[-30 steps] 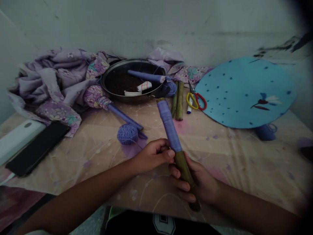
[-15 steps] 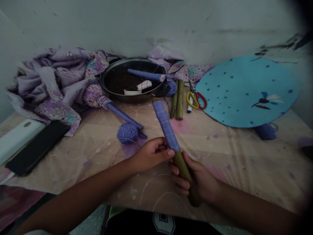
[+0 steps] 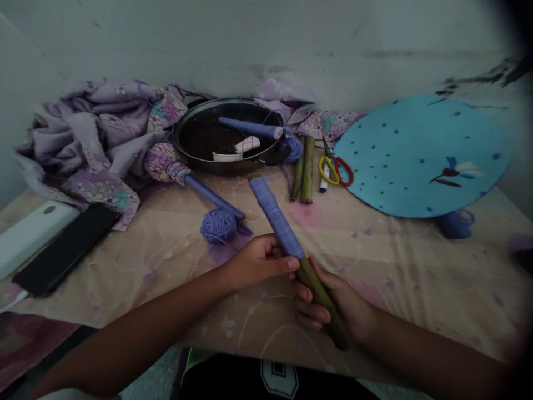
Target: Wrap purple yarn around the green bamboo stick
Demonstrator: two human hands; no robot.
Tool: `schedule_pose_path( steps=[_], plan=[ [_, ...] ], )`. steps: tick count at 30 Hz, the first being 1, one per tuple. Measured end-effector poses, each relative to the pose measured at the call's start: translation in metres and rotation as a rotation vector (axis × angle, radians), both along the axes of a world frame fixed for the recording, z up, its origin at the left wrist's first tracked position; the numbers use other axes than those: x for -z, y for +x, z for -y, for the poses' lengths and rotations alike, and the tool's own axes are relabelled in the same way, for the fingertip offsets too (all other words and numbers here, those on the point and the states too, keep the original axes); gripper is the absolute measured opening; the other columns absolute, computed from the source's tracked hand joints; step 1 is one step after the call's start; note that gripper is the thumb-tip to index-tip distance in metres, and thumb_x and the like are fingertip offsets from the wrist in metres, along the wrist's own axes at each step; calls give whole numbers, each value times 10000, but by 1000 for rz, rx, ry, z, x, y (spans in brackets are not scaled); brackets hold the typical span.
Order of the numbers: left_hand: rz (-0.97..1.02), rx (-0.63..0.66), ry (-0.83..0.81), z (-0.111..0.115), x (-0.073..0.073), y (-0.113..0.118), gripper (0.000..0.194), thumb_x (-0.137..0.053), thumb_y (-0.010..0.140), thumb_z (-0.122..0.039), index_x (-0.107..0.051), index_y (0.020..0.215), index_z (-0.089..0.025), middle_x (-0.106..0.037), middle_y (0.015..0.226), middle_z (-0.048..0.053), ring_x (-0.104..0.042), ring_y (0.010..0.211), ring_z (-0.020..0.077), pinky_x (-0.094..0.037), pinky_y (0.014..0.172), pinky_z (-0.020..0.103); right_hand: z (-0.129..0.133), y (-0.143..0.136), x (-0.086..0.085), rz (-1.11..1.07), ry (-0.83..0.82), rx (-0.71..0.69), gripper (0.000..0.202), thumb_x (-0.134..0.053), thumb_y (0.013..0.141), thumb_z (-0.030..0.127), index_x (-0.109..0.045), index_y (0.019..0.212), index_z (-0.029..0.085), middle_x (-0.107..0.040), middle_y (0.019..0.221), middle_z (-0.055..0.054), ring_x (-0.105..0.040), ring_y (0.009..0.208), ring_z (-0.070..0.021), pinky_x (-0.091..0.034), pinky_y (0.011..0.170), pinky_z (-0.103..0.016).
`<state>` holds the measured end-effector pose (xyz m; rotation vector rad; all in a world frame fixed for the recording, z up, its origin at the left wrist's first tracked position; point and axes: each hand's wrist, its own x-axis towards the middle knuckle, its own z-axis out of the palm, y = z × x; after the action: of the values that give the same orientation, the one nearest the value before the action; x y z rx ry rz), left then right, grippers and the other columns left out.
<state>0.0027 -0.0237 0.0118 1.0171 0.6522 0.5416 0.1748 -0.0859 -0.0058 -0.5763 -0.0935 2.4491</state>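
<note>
A green stick (image 3: pixel 315 283) slants between my hands, its upper part wound with purple yarn (image 3: pixel 277 219). My right hand (image 3: pixel 337 303) is wrapped round the bare lower part. My left hand (image 3: pixel 266 261) is closed at the lower edge of the winding, thumb against the stick; its other fingers are partly hidden behind it. A ball of purple yarn (image 3: pixel 217 226) lies on the table beyond my left hand, and its strand runs towards that hand. Beside the ball lies a purple-wrapped stick (image 3: pixel 212 195) with a floral cloth bundle (image 3: pixel 164 162) at its end.
A black pan (image 3: pixel 195 161) holds dark grains, a white scoop and another purple-wrapped stick. Right of it are green sticks (image 3: pixel 307 172), scissors (image 3: pixel 343 171), a marker (image 3: pixel 323 180) and a blue round board (image 3: pixel 408 166). Crumpled cloth (image 3: pixel 91 128) and a black phone (image 3: pixel 66 250) lie left.
The top of the wrapped stick has tilted further left and its lower end has shifted slightly right. Both hands still hold it.
</note>
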Motion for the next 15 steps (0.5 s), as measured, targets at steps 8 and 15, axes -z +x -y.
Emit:
schedule_pose_path(
  steps=[8,15],
  plan=[
    [11,-20,-35,4,-1,-1,374,-741,700,-400,-562,853,-110,-626,693,18,-599,603,94,-464,583,203,2,1,0,118,116,83,375,-712,754,475,-630,942,161,-619,826,-17,-592,645,-117,-475,560,-251],
    [-37,-45,-31,5,-1,-3,427,-720,717,-438,-567,929,-102,-633,747,42,-610,643,122,-458,610,240,1,1,2,82,25,90,170,-637,857,335,-625,929,180,-641,780,1,-583,565,-83,-462,559,-241]
  ],
)
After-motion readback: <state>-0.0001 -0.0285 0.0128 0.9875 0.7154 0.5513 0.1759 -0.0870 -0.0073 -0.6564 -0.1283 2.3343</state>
